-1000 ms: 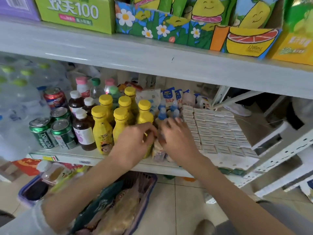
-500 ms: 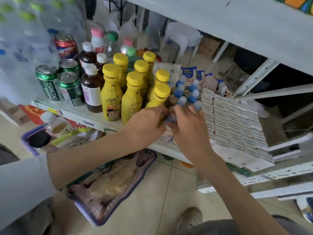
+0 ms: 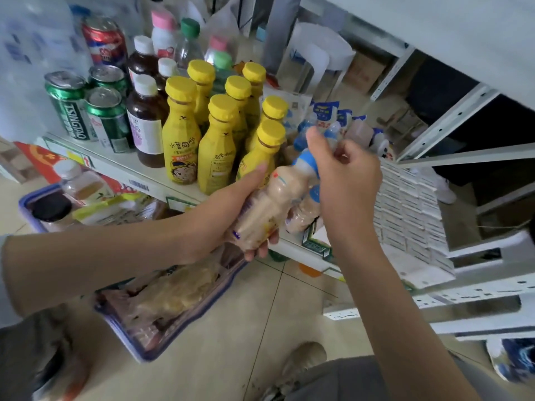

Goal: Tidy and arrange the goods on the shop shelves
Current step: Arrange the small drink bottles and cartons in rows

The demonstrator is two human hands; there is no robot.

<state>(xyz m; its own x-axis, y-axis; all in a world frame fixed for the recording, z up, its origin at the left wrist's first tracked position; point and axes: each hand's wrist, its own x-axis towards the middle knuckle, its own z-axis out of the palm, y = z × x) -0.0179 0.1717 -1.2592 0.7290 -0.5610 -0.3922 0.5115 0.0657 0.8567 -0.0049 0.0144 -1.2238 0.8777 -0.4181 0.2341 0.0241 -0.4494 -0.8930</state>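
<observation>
Gripping a beige milk-drink bottle (image 3: 269,204) round its body, the left hand (image 3: 228,209) holds it tilted just at the front edge of the shelf (image 3: 121,163), with its blue cap (image 3: 305,164) pointing to 1 o'clock. The fingers of this hand are wrapped under the bottle and the thumb lies along its top side. The right hand (image 3: 350,186) is at 3 o'clock from the cap and touches it; its fingers (image 3: 356,153) are curled and the thumb stands up, but I cannot tell if they grasp the cap, another bottle or nothing. A second beige bottle (image 3: 304,215) lies just under the right hand, on the shelf edge. At 11 o'clock from the held bottle stand the yellow bottles (image 3: 182,140) in a group, then the brown bottles (image 3: 146,125) and the Tsingtao cans (image 3: 72,111) further to 9 o'clock. Rows of small white boxes (image 3: 405,204) are at 3 o'clock. A blue-rimmed basket (image 3: 139,351) sits on the floor at 7 o'clock.
</observation>
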